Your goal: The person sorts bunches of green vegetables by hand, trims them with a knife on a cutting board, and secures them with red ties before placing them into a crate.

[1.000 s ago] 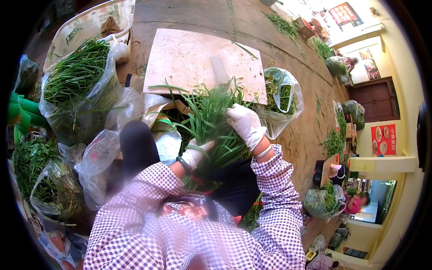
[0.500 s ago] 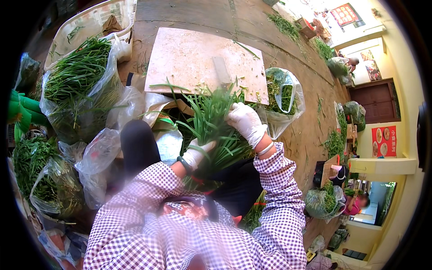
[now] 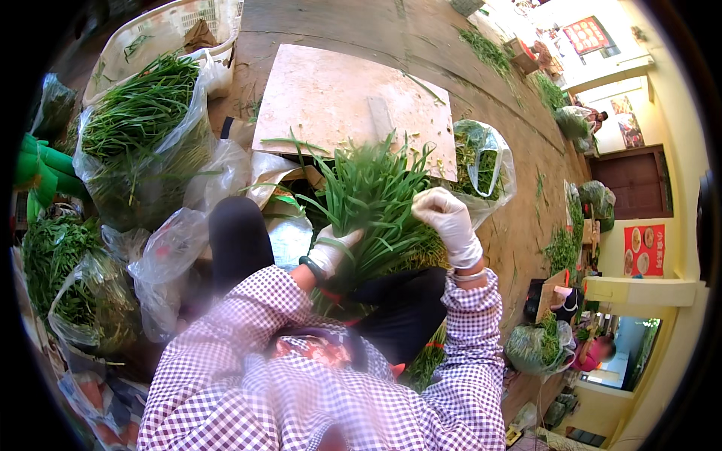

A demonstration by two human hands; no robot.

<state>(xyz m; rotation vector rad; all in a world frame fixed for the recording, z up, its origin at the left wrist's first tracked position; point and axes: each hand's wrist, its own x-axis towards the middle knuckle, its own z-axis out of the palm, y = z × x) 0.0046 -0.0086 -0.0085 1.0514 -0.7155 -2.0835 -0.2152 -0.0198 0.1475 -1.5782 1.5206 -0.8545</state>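
Observation:
My left hand (image 3: pixel 335 251), in a white glove, is closed round the lower part of a bunch of garlic chives (image 3: pixel 372 199). The long green leaves fan upward toward a pale board. Just right of the bunch is my right hand (image 3: pixel 447 224), also gloved, with its fingers curled and pinched together. Anything in that pinch is too small to make out. The bunch hangs over my lap, and its lower end is partly hidden by my hand.
Ahead lies the pale board (image 3: pixel 323 94) with a flat strip (image 3: pixel 380 115) and leaf scraps on it. A clear bag of greens (image 3: pixel 481 161) stands at its right. Stuffed bags of greens (image 3: pixel 143 120) and a white plastic basket (image 3: pixel 169 26) are at the left. People work farther right.
My right hand has drawn away from the bunch to the right and slightly down, fingers pinched. My left hand still holds the chives, which now fan out wider.

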